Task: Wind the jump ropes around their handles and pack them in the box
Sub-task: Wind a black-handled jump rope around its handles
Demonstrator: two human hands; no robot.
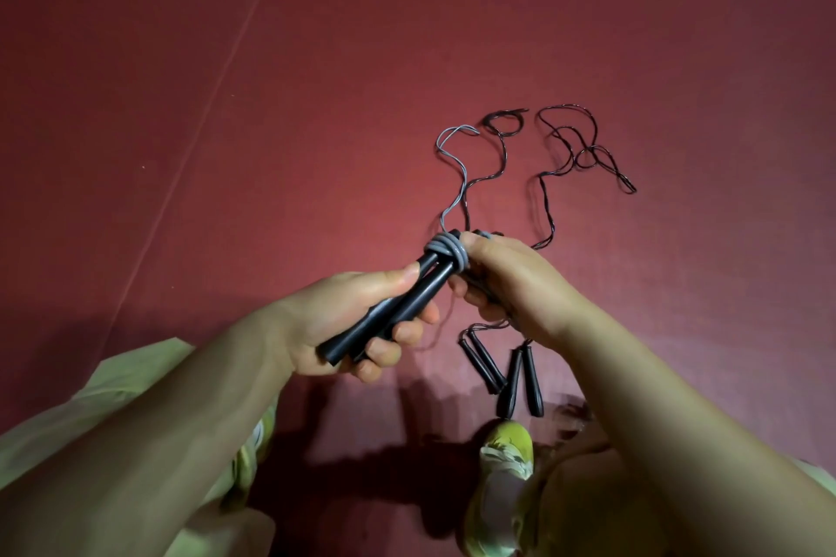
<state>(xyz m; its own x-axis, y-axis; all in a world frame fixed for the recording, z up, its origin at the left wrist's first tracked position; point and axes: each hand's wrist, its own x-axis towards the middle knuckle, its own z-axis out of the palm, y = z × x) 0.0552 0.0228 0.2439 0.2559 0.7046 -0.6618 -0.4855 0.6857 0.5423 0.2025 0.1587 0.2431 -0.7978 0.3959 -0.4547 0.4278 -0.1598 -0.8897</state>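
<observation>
Winding step: left hand grips paired black plastic handles, right hand pinches thin grey cord at its coils; next, likely further wraps.

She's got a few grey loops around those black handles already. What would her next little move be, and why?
Probably another turn: the right hand carries the grey rope once more round the paired handles gripped by the left hand. Only a few coils sit at the top, and much rope trails slack on the red floor.
</observation>
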